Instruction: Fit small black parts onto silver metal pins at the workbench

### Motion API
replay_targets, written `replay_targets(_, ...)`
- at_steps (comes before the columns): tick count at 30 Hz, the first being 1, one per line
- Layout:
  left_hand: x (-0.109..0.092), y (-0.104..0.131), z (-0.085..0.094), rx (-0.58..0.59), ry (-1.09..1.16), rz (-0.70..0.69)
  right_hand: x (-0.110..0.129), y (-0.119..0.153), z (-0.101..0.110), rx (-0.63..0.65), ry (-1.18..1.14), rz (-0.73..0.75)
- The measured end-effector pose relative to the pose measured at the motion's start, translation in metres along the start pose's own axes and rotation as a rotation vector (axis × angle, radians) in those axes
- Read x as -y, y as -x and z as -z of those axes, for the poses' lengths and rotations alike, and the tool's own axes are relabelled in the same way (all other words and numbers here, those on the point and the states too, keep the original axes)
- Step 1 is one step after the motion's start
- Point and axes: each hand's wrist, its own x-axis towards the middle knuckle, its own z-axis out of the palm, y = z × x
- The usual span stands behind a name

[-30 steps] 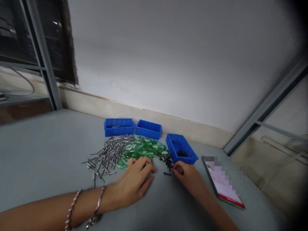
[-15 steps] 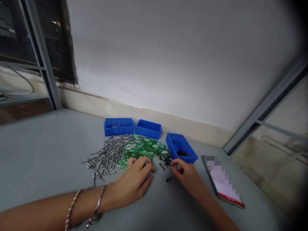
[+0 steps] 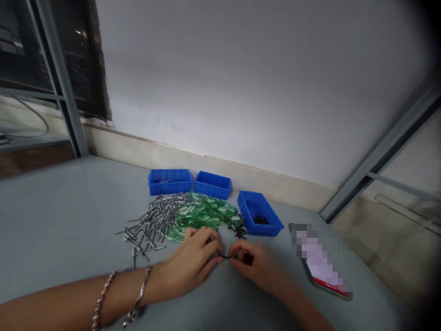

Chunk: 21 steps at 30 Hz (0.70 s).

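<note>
A thin black screw [image 3: 225, 257] spans the gap between my two hands, one end at each set of fingertips. My left hand [image 3: 196, 257] pinches its left end, and my right hand [image 3: 253, 262] has its thumb and forefinger closed on the other end. Just beyond my hands lies a heap of small green packets [image 3: 206, 211], with silver metal rivets [image 3: 161, 216] piled to its left. Several black screws [image 3: 240, 231] lie at the heap's right edge. More dark screws [image 3: 261, 219] rest inside the right blue bin [image 3: 265, 229].
Two more blue bins stand behind the heap: the left bin [image 3: 170, 187] holds a few silver pieces, beside the middle bin [image 3: 212, 189]. A phone [image 3: 322, 271] lies to the right on the grey table [image 3: 69, 220]. The wall [image 3: 223, 92] rises behind.
My right hand has moved left and slightly nearer, up to my left fingertips, and the black screw is now between them. The two loose screws on the bare table no longer show.
</note>
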Motion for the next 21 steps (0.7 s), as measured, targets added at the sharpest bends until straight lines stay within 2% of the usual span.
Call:
replay_targets(10, 0.0005, -0.0016, 0.0011, 0.005, 0.003, -0.026, 0.0048, 0.001, 0.0002, 0.019, -0.105, 0.017)
replay_targets(21, 0.0023, 0.0001, -0.0018, -0.066, 0.038, -0.022, 0.0035, 0.0015, -0.0008, 0.016, -0.04, 0.026)
